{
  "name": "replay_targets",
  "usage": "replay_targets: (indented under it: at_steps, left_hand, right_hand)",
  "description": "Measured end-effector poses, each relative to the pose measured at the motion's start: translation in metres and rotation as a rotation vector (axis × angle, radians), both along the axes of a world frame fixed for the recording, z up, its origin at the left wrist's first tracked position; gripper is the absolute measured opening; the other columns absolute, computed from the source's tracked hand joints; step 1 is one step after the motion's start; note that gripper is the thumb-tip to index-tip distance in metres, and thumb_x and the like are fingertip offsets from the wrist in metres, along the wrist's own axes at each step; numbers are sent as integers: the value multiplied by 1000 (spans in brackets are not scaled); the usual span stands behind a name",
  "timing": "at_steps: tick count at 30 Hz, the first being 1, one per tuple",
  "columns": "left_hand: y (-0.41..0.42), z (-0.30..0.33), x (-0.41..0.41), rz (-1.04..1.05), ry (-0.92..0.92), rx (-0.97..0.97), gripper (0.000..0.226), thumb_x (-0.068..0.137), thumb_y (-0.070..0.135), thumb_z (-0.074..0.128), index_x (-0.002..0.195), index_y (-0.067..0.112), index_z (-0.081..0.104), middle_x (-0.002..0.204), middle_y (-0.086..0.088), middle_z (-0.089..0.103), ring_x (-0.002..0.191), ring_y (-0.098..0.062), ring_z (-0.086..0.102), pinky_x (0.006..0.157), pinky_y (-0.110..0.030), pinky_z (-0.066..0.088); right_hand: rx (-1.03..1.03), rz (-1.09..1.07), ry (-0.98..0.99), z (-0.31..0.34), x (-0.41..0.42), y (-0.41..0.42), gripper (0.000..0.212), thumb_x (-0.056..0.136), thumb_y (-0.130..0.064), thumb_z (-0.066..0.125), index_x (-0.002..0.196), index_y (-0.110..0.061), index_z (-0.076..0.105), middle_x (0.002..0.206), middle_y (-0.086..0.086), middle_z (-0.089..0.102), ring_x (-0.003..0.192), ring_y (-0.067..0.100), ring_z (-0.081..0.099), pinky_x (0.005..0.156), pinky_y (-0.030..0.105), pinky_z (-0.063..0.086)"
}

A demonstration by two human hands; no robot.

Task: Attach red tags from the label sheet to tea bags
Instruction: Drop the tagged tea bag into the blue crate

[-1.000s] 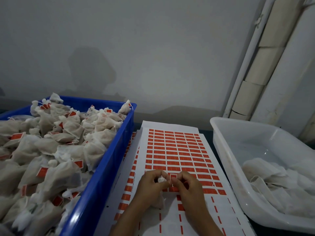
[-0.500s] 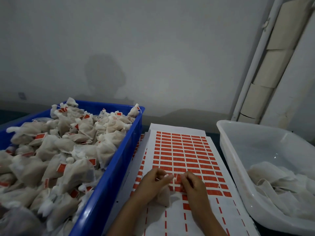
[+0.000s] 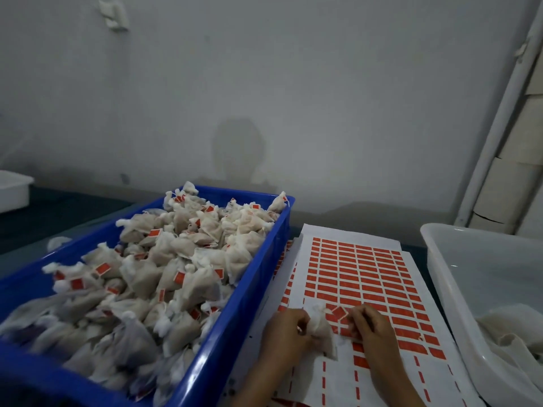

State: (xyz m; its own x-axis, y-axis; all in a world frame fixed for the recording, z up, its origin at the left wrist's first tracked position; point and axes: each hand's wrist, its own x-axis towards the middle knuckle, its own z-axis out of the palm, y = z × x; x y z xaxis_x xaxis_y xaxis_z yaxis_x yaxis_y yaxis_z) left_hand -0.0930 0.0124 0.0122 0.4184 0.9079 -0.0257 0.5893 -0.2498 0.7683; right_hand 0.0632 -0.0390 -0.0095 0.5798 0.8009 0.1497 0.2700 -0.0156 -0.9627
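A white label sheet [image 3: 357,268] with rows of red tags lies on the table in front of me. My left hand [image 3: 286,333] grips a white tea bag [image 3: 323,333] over the sheet's near part. My right hand [image 3: 371,326] pinches a red tag [image 3: 338,312] lifted off the sheet, just right of the bag's top. Both forearms come in from the bottom edge.
A blue crate [image 3: 249,292] heaped with tagged tea bags [image 3: 176,265] stands at the left. A white tub [image 3: 440,259] holding untagged bags [image 3: 511,342] sits at the right. A small white container [image 3: 13,189] rests at the far left. Behind is a grey wall.
The camera has swung right and up, so the crate sits nearer the middle. A red tag has come up off the sheet between my hands beside the tea bag.
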Motion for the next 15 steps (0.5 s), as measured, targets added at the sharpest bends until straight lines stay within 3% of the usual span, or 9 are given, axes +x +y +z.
replay_targets:
  at_steps: [3,5,8,11,15]
  left_hand:
    - [0,8,6,112,-108,7,14,86,33,61,97,25,65,99,9,65,89,-4,61,87,-22,49]
    - [2,26,10,193,-205,112,6,89,25,58,88,24,64,90,9,65,83,-5,63,79,-19,52]
    - [19,68,12,345,-285,346,15,90,18,55,76,23,56,76,10,59,70,-2,58,63,-10,43]
    - [52,113,5,501,-261,494,11,90,17,53,81,16,58,80,4,60,72,-7,57,64,-16,44]
    - [101,140,-17,646,-152,421,11,91,12,51,96,7,59,94,-8,63,82,-16,56,69,-26,43]
  right_hand:
    - [15,-5,9,3,1,0,22,94,-27,44,81,-15,57,70,9,64,65,26,61,61,26,49]
    - [25,-8,25,4,2,0,21,93,-28,44,82,-16,56,69,9,64,63,26,61,58,25,48]
    - [24,8,26,5,3,0,20,93,-27,43,83,-15,56,69,11,64,62,27,60,58,25,47]
    - [21,22,25,4,4,0,22,94,-26,42,83,-13,56,68,12,63,61,27,58,60,26,47]
    - [25,24,-5,4,5,0,22,95,-23,42,81,-12,56,65,10,62,58,24,57,56,24,46]
